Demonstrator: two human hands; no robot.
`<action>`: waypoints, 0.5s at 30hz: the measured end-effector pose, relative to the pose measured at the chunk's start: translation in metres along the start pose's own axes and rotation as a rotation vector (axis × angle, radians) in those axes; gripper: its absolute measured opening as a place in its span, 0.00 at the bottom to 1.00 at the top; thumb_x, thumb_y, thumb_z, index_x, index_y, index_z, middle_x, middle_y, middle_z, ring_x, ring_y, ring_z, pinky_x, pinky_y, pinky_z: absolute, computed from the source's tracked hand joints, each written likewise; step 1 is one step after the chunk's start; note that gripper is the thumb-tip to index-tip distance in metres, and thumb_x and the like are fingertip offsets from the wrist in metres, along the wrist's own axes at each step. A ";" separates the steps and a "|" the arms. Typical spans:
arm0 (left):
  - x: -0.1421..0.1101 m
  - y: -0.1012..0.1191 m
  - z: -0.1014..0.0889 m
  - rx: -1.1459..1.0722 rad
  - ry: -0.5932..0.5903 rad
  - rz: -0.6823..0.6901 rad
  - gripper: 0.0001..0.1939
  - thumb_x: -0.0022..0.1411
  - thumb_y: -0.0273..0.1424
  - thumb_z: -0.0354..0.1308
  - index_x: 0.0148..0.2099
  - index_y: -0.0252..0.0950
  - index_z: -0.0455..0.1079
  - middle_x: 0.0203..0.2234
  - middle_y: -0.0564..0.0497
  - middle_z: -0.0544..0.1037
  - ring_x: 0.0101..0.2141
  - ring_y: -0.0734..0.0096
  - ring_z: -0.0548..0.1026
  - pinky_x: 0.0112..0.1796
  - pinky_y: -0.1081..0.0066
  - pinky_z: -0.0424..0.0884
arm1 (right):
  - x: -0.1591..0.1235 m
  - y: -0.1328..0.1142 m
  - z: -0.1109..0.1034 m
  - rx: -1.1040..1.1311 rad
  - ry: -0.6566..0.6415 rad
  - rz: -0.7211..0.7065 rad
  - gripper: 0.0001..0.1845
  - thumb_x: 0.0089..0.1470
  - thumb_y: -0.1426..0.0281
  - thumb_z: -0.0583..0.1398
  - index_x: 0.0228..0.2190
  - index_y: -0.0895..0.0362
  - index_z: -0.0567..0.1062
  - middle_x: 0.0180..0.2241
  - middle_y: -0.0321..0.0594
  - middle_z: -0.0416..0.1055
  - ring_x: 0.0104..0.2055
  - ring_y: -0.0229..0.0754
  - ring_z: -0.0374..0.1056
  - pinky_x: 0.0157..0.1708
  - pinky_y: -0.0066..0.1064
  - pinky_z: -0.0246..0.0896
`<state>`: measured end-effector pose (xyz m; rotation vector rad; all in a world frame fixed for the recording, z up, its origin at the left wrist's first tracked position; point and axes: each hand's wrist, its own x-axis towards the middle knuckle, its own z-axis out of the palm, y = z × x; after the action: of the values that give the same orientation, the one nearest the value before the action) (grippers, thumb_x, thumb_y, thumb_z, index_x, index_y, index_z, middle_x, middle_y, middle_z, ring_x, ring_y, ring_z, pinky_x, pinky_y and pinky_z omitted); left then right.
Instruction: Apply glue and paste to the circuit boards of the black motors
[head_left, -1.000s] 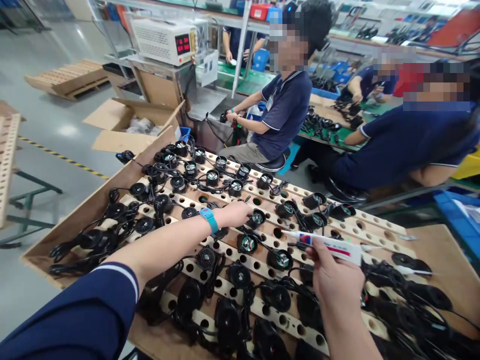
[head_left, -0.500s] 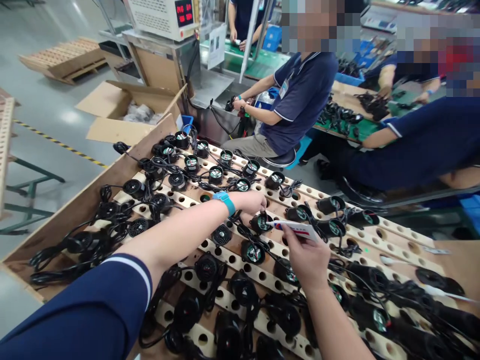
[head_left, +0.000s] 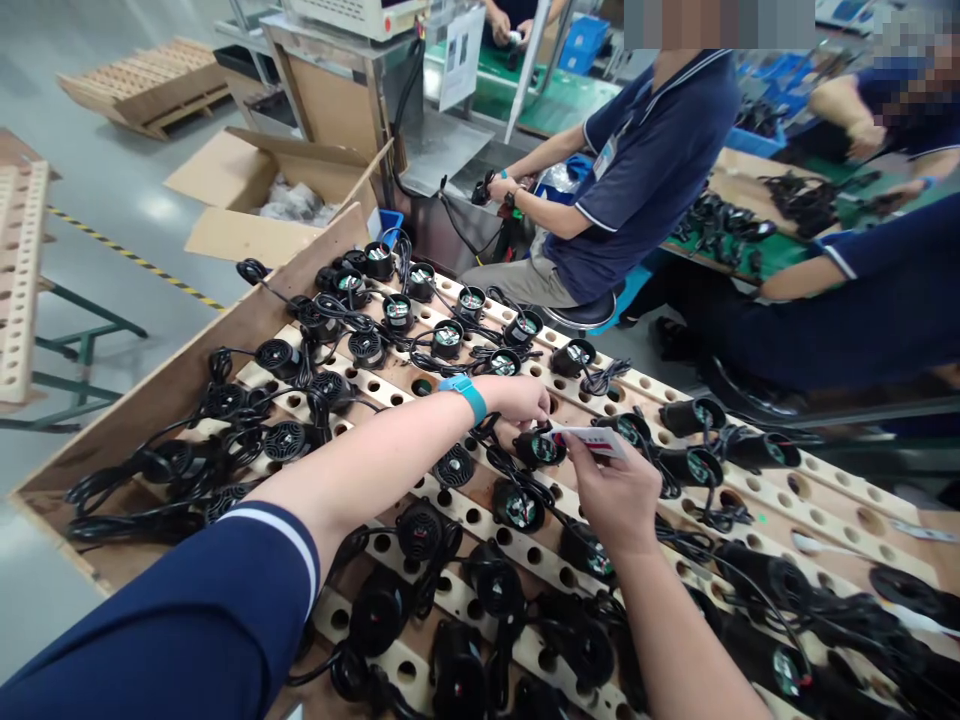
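My left hand (head_left: 523, 400), a teal band on its wrist, is closed with curled fingers at a black round housing (head_left: 538, 450). Green circuit board and thin wires show in the housing's open top; the fingers partly cover its rim. In my right hand (head_left: 619, 492) is a flattened white squeeze tube (head_left: 604, 442) with red and blue print, gripped between thumb and fingers. The tube's narrow end points left and meets the housing's rim; whether it touches the inside cannot be seen. A similar open housing (head_left: 517, 505) sits just below.
Many black housings with coiled cables stand on a wooden rack (head_left: 480, 520) with drilled strips. A raised board (head_left: 202, 300) edges its left side. Beyond are an open carton (head_left: 247, 200), a seated co-worker (head_left: 637, 190) and another person in dark blue (head_left: 885, 290).
The view has tilted down and shifted left, so everything sits slightly farther right. Both hands stay at the same housing, with the tube at its rim.
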<state>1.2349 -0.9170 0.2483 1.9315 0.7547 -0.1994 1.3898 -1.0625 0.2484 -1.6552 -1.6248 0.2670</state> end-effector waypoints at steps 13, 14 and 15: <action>-0.004 0.004 0.000 -0.005 0.006 -0.018 0.12 0.67 0.28 0.51 0.43 0.30 0.76 0.30 0.46 0.82 0.28 0.73 0.74 0.29 0.76 0.65 | -0.002 0.004 -0.002 -0.030 -0.035 -0.065 0.09 0.59 0.61 0.64 0.34 0.54 0.80 0.31 0.38 0.79 0.34 0.45 0.75 0.37 0.34 0.66; -0.005 0.004 0.000 -0.003 0.004 -0.023 0.12 0.67 0.28 0.51 0.44 0.30 0.76 0.30 0.46 0.82 0.27 0.74 0.73 0.29 0.76 0.65 | -0.003 0.004 -0.002 -0.037 -0.039 -0.066 0.09 0.59 0.61 0.64 0.34 0.54 0.80 0.31 0.38 0.79 0.34 0.45 0.75 0.36 0.34 0.66; -0.006 0.005 0.000 0.000 0.003 -0.028 0.12 0.67 0.28 0.51 0.44 0.30 0.76 0.30 0.46 0.82 0.27 0.74 0.73 0.29 0.77 0.65 | -0.003 0.004 -0.003 -0.046 -0.041 -0.066 0.10 0.59 0.61 0.64 0.34 0.54 0.80 0.31 0.38 0.79 0.34 0.45 0.75 0.36 0.34 0.66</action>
<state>1.2332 -0.9207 0.2544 1.9227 0.7838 -0.2142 1.3944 -1.0661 0.2462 -1.6362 -1.7245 0.2335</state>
